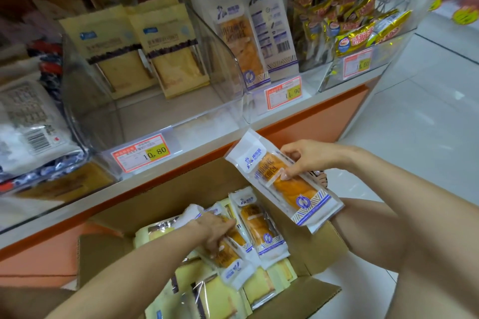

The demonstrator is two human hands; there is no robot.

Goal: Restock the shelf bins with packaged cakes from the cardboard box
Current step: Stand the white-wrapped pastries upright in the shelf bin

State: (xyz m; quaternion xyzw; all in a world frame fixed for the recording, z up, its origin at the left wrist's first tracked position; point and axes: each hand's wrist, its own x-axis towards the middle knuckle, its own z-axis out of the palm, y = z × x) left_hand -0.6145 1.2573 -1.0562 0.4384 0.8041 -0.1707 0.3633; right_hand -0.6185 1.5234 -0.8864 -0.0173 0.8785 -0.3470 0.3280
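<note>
left grip [215, 230] clasps 1 boxed cake [232, 267] | right grip [303, 158] pinches 1 raised cake [293, 189]

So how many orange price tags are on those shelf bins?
3. The 10.80 tag fronts the left bin of yellow packs, the 11.90 tag the middle bin of white packs, and the third tag the right bin of gold packs. More may lie outside the frame.

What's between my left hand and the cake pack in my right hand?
Head view: another white cake pack, propped in the cardboard box, beside the left hand, below the held pack.
</note>
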